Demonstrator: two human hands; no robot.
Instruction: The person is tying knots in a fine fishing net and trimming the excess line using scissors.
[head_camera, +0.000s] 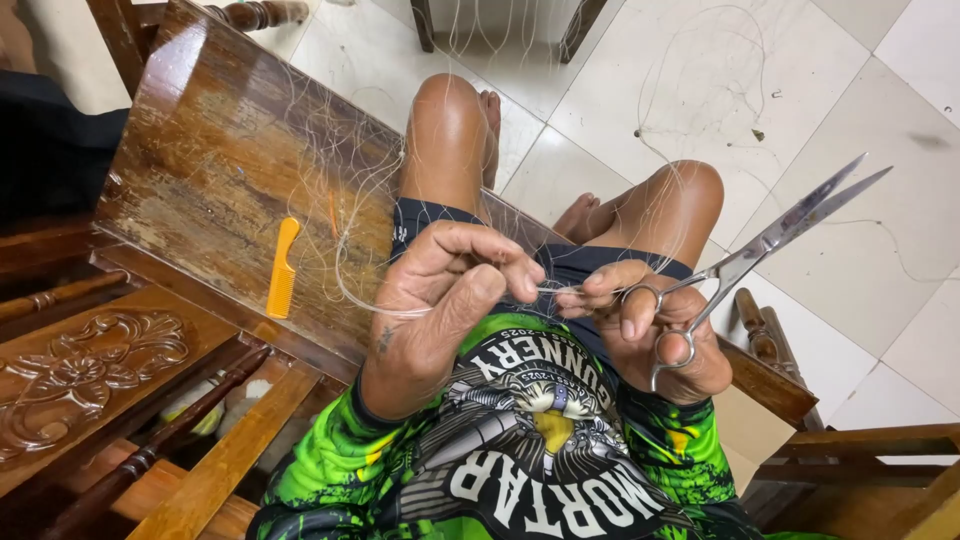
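The left hand (440, 300) pinches a thin pale line (350, 290) between thumb and forefinger, just over the board's (220, 150) near edge. The right hand (650, 335) pinches the same line close beside it and holds scissors (770, 240) by the loops, blades slightly parted, pointing away to the right. An orange comb (282, 268) lies near the board's near edge.

Just one view here, worn on the head and aimed steeply down, held close over the lap (560, 270) and tiled floor (850, 250).
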